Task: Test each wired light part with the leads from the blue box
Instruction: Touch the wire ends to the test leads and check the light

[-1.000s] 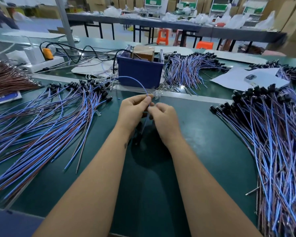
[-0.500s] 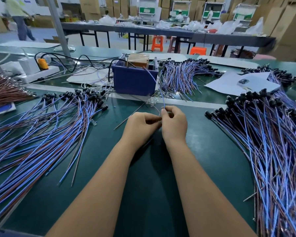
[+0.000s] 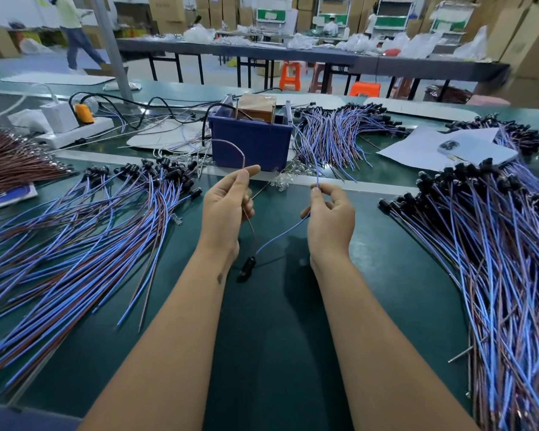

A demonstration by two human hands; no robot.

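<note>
The blue box (image 3: pixel 251 141) stands at the back of the green mat, a brown block inside it. A brown lead (image 3: pixel 231 144) arcs from the box down to my left hand (image 3: pixel 224 209), which pinches it against the brown wire of a light part. My right hand (image 3: pixel 330 219) pinches that part's blue wire (image 3: pixel 280 234) where a thin blue lead (image 3: pixel 317 172) comes down from the box. The part's black head (image 3: pixel 246 269) hangs low between my wrists, just above the mat.
Big piles of blue-and-brown wired parts lie left (image 3: pixel 75 231), right (image 3: pixel 495 244) and behind the box (image 3: pixel 333 135). Small clear bulbs (image 3: pixel 283 181) are scattered by the box. A phone (image 3: pixel 476 150) lies on paper at right; a power strip (image 3: pixel 75 132) sits back left.
My hands, pressed together a second ago, have drawn apart and risen. Each now holds one wire of the part, and its black head hangs in view between them.
</note>
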